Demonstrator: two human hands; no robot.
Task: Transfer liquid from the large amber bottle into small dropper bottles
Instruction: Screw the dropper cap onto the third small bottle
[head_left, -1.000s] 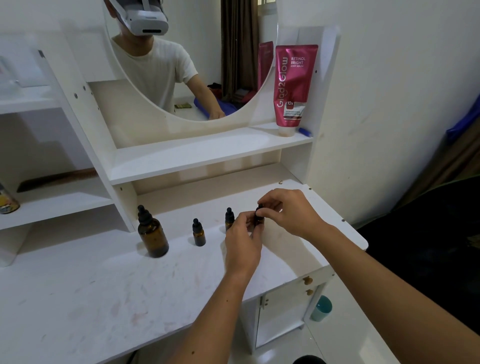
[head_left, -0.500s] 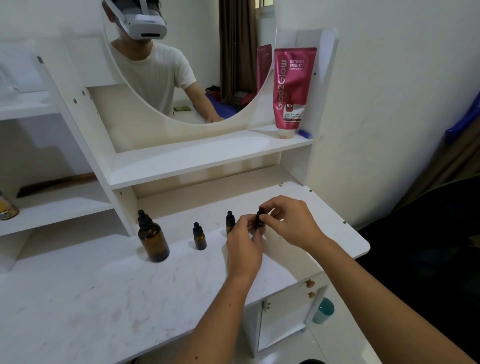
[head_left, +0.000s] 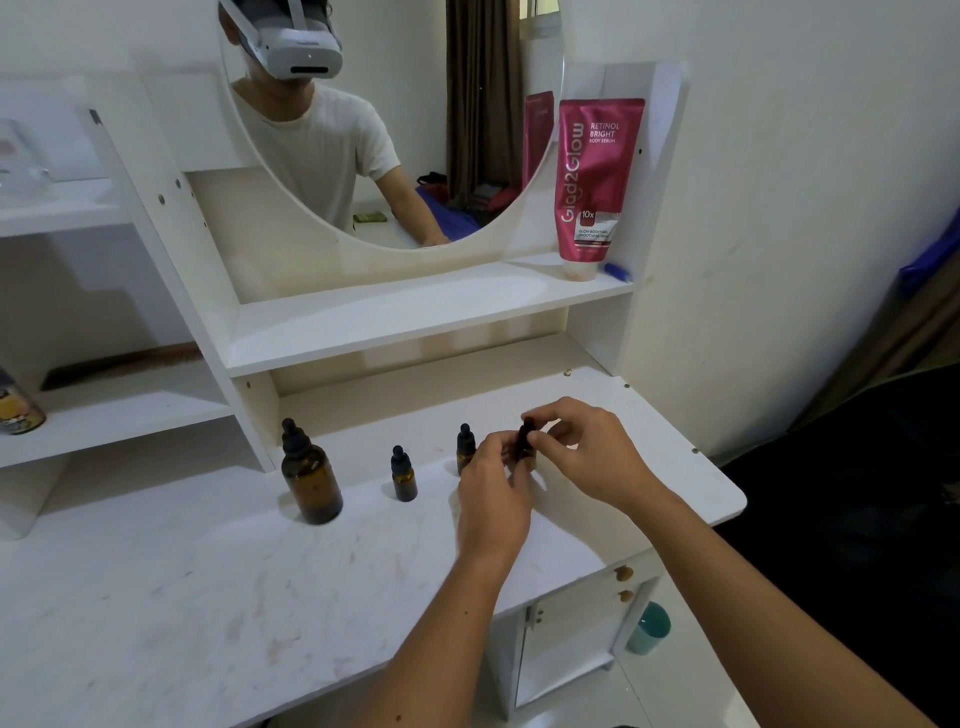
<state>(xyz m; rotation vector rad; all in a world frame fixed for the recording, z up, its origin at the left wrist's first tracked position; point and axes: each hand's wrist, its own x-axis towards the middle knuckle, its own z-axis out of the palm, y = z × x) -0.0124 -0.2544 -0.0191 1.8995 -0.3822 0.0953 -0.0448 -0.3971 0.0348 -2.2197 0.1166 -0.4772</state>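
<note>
Both hands, left hand (head_left: 491, 486) and right hand (head_left: 592, 457), pinching small dropper bottle (head_left: 524, 441), white marbled vanity top (head_left: 208, 597), round mirror (head_left: 415, 156)

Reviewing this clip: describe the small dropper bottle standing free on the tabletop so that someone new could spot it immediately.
Start at the white dressing table below the round mirror. A row of amber bottles stands along its back. Just right of the large amber bottle is the small dropper bottle, standing alone and capped, while its neighbour to the right is partly hidden behind the left hand.
</note>
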